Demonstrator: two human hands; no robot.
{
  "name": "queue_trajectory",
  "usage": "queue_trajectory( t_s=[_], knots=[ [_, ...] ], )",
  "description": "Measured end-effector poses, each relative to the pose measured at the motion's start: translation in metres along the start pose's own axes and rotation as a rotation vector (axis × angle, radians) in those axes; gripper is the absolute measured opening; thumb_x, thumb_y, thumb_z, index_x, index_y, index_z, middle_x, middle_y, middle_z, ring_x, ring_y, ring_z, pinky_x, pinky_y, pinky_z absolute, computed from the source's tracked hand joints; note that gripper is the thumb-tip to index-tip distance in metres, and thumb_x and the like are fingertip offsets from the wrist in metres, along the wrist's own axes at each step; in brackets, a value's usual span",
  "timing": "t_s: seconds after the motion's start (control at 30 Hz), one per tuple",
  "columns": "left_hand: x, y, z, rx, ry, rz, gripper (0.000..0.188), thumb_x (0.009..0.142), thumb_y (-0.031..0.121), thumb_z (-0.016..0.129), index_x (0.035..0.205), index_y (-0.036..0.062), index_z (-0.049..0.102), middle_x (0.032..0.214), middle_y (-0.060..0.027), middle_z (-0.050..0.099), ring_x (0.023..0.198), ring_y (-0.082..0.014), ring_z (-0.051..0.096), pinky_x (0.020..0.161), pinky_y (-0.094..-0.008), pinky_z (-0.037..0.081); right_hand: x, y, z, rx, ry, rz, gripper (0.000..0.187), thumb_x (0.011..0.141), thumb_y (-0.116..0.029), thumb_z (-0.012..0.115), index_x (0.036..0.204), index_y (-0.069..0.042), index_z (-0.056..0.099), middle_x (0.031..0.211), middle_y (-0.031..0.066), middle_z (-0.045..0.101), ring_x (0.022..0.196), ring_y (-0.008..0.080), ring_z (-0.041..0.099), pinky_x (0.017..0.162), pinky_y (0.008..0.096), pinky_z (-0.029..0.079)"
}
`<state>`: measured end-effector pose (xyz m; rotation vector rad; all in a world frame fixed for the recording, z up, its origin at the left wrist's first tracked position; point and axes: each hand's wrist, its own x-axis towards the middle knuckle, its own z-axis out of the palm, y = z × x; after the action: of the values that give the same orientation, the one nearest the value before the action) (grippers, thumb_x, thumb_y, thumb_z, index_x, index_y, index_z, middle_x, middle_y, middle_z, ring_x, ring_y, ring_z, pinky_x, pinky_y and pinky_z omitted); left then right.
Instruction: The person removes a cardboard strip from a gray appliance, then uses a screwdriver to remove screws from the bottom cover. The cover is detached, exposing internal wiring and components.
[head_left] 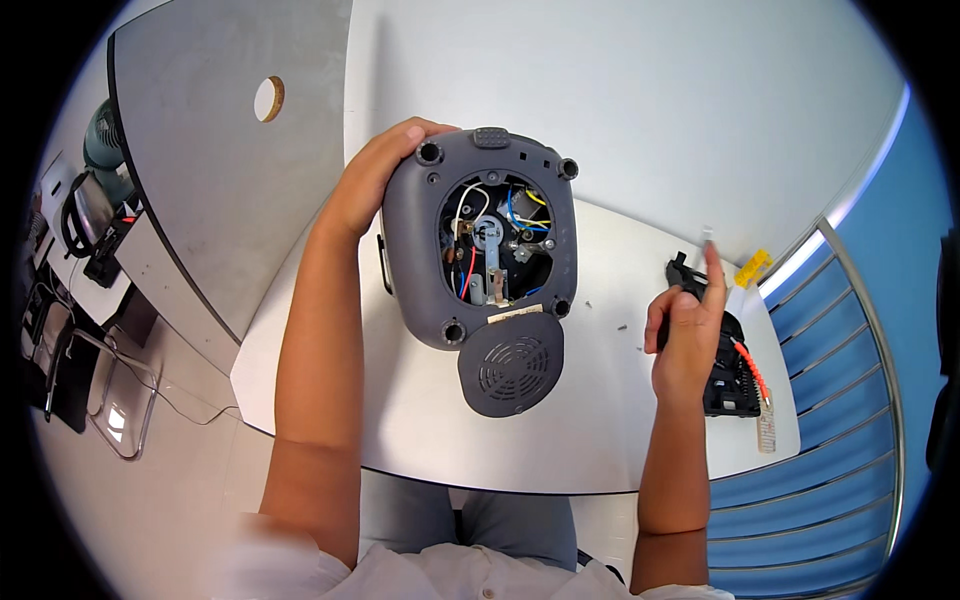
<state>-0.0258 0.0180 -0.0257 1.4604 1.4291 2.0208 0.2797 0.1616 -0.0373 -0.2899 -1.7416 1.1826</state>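
A dark grey appliance body, apparently a rice cooker [408,250], sits bottom up on the white table. Through its round base opening show coloured wires [517,210] and a metal bracket [493,265]. My left hand [385,170] is wrapped round its far left side. A vented base cover [512,366] leans at the near edge of the body. My right hand [688,325] is raised over a black tool case [735,385]. Its index finger points away and the other fingers are curled in. A small pale thing [708,234] shows at that fingertip, too blurred to name.
Loose screws [622,327] lie between the cooker and the case. An orange-red tool [751,368] rests on the case, and a yellow piece [753,267] stands behind it. Metal railings [880,400] border the right side. A grey panel [220,150] rises on the left.
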Motion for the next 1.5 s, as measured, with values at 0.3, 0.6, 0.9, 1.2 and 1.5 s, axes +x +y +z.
queue_trajectory(
  t_s=[0.3,0.6,0.9,1.2,1.5],
  knots=[
    [-0.001,-0.002,0.000,0.080,0.018,0.059,0.044,0.093,0.039,0.043,0.105,0.0027,0.066,0.101,-0.0077,0.065,0.095,-0.0162,0.057,0.088,-0.0287,0.042,0.028,-0.058,0.013,-1.056,-0.436,-0.321,0.022,0.081,-0.007,0.061,0.103,-0.006,0.064,0.080,0.0092,0.059,0.067,0.0259,0.060,0.062,0.0344,0.047],
    [0.002,-0.004,-0.001,0.122,-0.046,0.073,0.047,0.095,0.036,0.039,0.111,-0.0012,0.062,0.108,-0.0110,0.064,0.101,-0.0193,0.060,0.091,-0.0315,0.044,0.026,-0.056,0.022,-1.351,-0.507,-0.466,0.024,0.081,-0.015,0.066,0.104,-0.015,0.066,0.070,0.0032,0.055,0.061,0.0214,0.059,0.052,0.0345,0.047],
    [-0.001,-0.001,0.003,0.071,-0.005,0.027,0.042,0.090,0.040,0.047,0.105,0.0060,0.066,0.098,-0.0061,0.064,0.094,-0.0156,0.055,0.086,-0.0284,0.041,0.023,-0.060,0.023,-1.442,-0.518,-0.507,0.026,0.080,-0.016,0.067,0.106,-0.016,0.066,0.070,0.0029,0.055,0.061,0.0207,0.059,0.051,0.0336,0.047],
    [-0.003,0.007,0.008,0.161,-0.031,0.010,0.045,0.092,0.039,0.044,0.110,0.0017,0.063,0.106,-0.0087,0.064,0.100,-0.0174,0.057,0.091,-0.0303,0.042,0.029,-0.069,0.031,-1.451,-0.515,-0.446,0.021,0.080,-0.017,0.066,0.099,-0.011,0.066,0.075,0.0062,0.059,0.065,0.0244,0.061,0.058,0.0359,0.049],
    [-0.009,0.012,0.005,0.181,-0.076,-0.026,0.045,0.090,0.038,0.045,0.113,0.0019,0.058,0.119,-0.0101,0.059,0.114,-0.0195,0.051,0.101,-0.0310,0.034,0.031,-0.068,0.027,-1.185,-0.492,-0.138,0.012,0.079,-0.013,0.059,0.079,-0.001,0.059,0.079,0.0157,0.061,0.071,0.0349,0.060,0.065,0.0428,0.048]
  ],
)
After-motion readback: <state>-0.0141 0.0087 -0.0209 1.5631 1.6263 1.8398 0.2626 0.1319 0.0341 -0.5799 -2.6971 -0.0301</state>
